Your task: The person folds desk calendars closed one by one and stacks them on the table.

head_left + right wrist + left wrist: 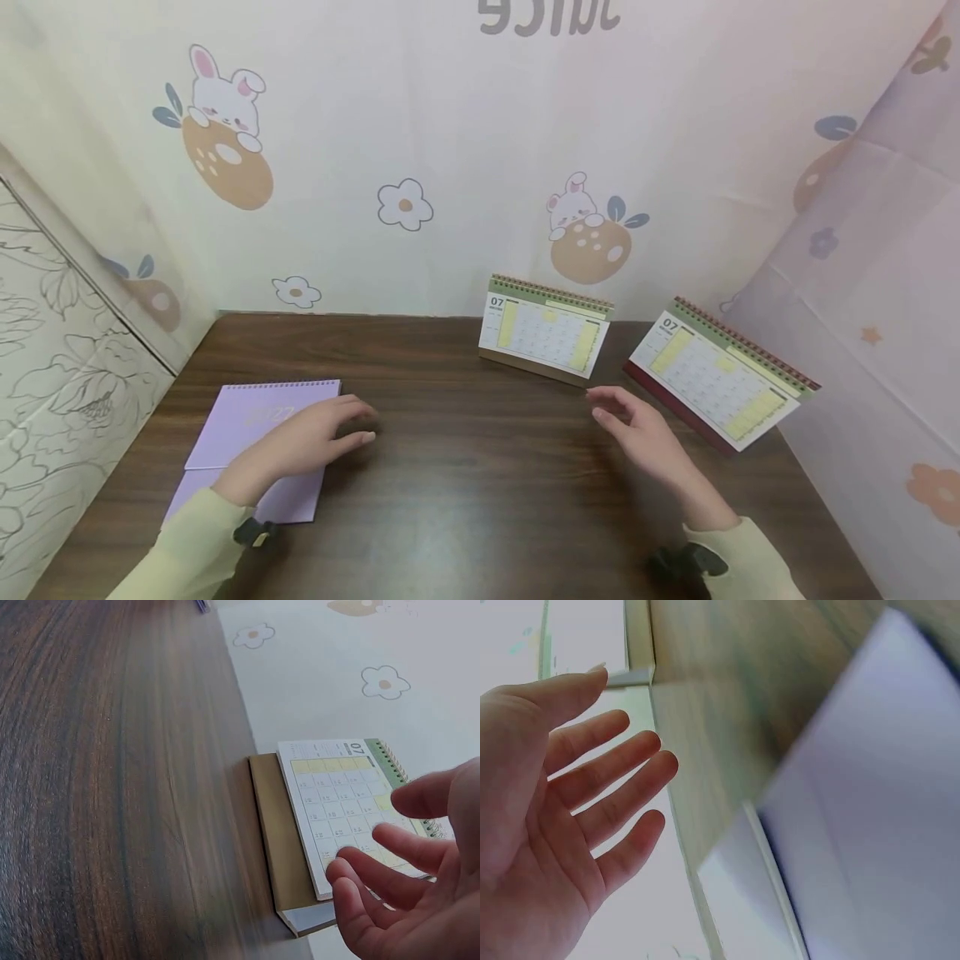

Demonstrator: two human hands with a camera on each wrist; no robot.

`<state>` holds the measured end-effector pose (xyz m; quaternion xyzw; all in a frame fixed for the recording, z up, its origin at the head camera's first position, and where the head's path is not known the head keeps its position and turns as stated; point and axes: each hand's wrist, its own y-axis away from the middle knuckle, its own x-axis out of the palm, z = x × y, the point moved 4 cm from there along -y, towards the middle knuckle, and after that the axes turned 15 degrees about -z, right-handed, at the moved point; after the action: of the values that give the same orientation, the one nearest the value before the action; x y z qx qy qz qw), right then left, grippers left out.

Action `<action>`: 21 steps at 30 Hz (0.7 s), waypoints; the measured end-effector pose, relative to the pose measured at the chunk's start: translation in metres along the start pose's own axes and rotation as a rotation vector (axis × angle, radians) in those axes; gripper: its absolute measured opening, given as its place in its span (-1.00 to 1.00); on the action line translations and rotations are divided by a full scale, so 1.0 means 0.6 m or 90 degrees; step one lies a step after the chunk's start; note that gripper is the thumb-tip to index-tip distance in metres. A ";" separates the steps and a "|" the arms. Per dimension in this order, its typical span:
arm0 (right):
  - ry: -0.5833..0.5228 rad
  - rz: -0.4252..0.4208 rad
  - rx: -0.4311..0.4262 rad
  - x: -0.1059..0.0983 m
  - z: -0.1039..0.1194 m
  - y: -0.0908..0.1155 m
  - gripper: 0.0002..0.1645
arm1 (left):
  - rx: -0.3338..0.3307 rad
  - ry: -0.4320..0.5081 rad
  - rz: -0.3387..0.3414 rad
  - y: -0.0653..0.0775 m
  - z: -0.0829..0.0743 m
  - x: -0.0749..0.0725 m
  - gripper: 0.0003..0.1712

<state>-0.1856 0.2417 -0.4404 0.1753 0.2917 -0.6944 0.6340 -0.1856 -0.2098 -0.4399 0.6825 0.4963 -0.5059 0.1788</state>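
Note:
My left hand [318,437] hovers over the right side of a purple desk calendar [225,429], fingers loosely extended and holding nothing. That calendar lies on the table at the left, its spiral edge toward the wall. In the left wrist view the fingers of the left hand [592,780] are spread apart beside its purple surface [870,795]. My right hand [645,433] is relaxed in the air just in front of a brown-based desk calendar [547,329], which stands upright. Near the right hand's other side stands a red-based desk calendar [712,375], turned at an angle. Both show the page 07.
The dark wooden table [450,500] meets a pale curtain [337,125] printed with rabbits and flowers at its back edge. More curtain [885,333] hangs along the right side. A white panel with line-drawn flowers [52,375] borders the left.

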 end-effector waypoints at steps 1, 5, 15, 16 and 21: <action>-0.003 -0.005 0.002 -0.002 -0.001 -0.001 -0.55 | 0.003 0.003 0.009 -0.005 -0.004 0.003 -0.62; 0.003 -0.020 0.012 -0.010 -0.005 -0.005 -0.55 | 0.021 0.004 0.043 -0.022 -0.017 0.016 -0.58; -0.003 -0.064 0.032 -0.023 -0.006 -0.016 -0.54 | 0.045 0.008 0.038 -0.086 -0.047 0.040 -0.55; -0.005 -0.066 0.039 -0.023 -0.007 -0.017 -0.53 | 0.041 0.014 0.034 -0.095 -0.050 0.042 -0.55; -0.016 -0.078 0.055 -0.019 -0.012 -0.024 -0.50 | 0.027 0.037 0.011 -0.138 -0.063 0.057 -0.53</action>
<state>-0.1991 0.2556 -0.4361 0.1754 0.2634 -0.7459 0.5861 -0.2373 -0.1282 -0.4324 0.7050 0.4841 -0.4949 0.1542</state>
